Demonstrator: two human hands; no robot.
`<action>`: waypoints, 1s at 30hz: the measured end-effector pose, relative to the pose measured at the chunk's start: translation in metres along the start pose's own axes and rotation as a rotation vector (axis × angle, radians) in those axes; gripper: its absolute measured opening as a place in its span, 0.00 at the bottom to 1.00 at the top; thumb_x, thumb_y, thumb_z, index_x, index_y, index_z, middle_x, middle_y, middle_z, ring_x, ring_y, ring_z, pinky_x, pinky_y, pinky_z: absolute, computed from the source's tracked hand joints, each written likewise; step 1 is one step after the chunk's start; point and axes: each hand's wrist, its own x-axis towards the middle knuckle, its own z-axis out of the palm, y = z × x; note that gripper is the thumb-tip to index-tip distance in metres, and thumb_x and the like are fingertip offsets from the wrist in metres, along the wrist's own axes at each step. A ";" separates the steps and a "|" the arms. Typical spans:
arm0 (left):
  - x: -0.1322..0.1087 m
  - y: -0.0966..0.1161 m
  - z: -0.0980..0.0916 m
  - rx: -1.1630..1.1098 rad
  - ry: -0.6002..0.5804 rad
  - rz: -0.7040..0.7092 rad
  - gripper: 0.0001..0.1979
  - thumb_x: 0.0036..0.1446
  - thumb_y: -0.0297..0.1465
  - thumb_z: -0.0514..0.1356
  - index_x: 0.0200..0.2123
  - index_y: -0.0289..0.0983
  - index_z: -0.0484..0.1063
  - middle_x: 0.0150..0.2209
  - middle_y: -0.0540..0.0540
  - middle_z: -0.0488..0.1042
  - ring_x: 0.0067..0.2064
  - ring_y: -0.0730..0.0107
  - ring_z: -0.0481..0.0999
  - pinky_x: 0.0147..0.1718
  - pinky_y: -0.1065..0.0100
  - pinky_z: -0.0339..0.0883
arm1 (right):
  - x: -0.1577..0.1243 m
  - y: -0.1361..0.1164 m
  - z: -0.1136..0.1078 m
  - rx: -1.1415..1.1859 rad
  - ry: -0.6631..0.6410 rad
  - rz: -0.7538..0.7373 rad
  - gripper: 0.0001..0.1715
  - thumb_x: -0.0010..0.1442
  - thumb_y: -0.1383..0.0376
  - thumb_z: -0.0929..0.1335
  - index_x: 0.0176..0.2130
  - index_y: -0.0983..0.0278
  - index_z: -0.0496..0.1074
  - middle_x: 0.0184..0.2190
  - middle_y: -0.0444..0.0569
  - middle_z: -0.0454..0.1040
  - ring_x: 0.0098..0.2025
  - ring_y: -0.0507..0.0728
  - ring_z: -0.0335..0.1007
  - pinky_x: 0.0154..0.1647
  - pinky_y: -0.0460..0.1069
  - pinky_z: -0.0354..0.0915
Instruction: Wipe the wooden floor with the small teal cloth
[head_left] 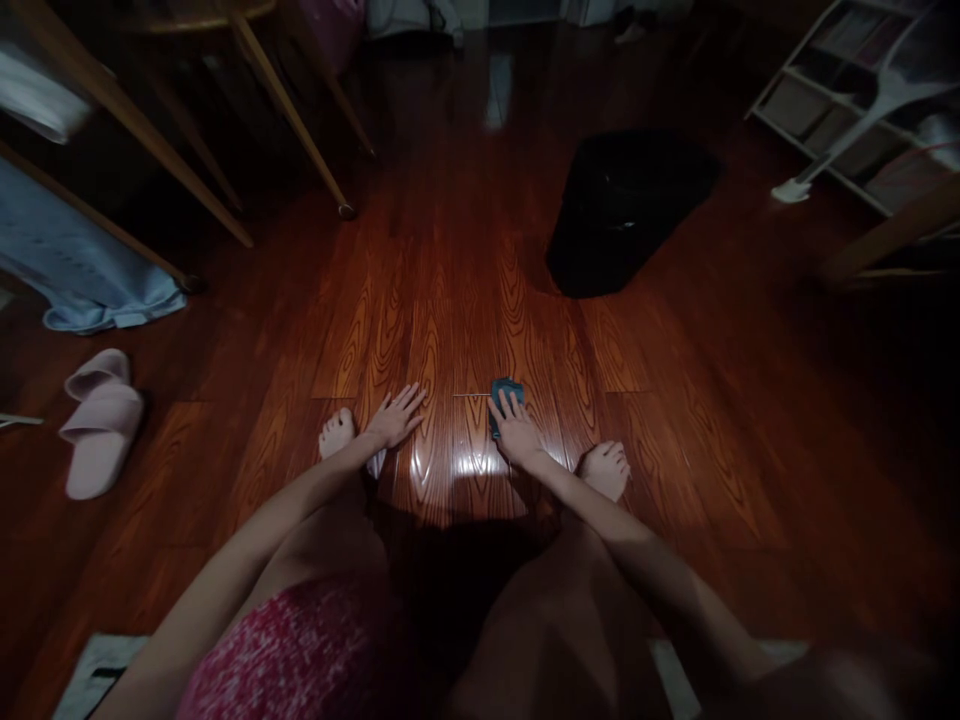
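Note:
My right hand (517, 430) lies with its fingers stretched over a small dark teal cloth-like piece (507, 388) on the wooden floor. The piece sticks out past the fingertips, and part of it is hidden under the palm. To the left, my left hand (397, 417) is spread, palm down, at floor level beside my left foot. A small pale thing (377, 463) shows just below its wrist; I cannot make out its kind. Between the hands, a thin light line (471, 395) runs up to the teal piece; whether it is a stick or a floor seam is unclear.
A black bin (622, 215) stands ahead on the right. Pink slippers (105, 425) lie at the left, below hanging light-blue fabric (90, 270). Wooden chair legs (292, 110) rise at the upper left. A white shelf rack (817, 110) stands at the upper right. My bare feet flank the hands.

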 end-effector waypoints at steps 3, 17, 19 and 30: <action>0.000 -0.001 0.001 0.002 0.007 0.005 0.33 0.74 0.47 0.43 0.76 0.44 0.41 0.76 0.45 0.40 0.76 0.56 0.41 0.70 0.45 0.43 | -0.004 -0.003 0.005 0.012 0.014 0.049 0.47 0.62 0.66 0.65 0.74 0.70 0.46 0.75 0.63 0.36 0.76 0.73 0.34 0.72 0.69 0.45; -0.001 0.002 -0.002 -0.004 -0.015 -0.009 0.33 0.74 0.46 0.42 0.76 0.43 0.42 0.76 0.45 0.39 0.76 0.56 0.40 0.70 0.45 0.42 | -0.008 -0.005 -0.008 0.041 -0.023 -0.006 0.45 0.62 0.68 0.66 0.74 0.69 0.51 0.75 0.61 0.38 0.76 0.71 0.36 0.72 0.64 0.48; -0.001 0.002 -0.002 -0.003 -0.017 -0.013 0.33 0.74 0.46 0.43 0.76 0.43 0.42 0.76 0.45 0.39 0.76 0.56 0.40 0.70 0.46 0.42 | -0.013 -0.011 -0.004 0.037 -0.041 0.000 0.45 0.62 0.67 0.66 0.73 0.70 0.52 0.75 0.62 0.40 0.75 0.72 0.37 0.71 0.65 0.50; 0.000 0.001 -0.002 0.003 -0.013 -0.017 0.33 0.74 0.47 0.42 0.76 0.44 0.41 0.76 0.46 0.39 0.76 0.56 0.41 0.70 0.47 0.43 | -0.005 -0.015 -0.014 -0.018 -0.068 -0.030 0.45 0.63 0.65 0.67 0.74 0.67 0.50 0.76 0.59 0.41 0.76 0.68 0.37 0.74 0.62 0.41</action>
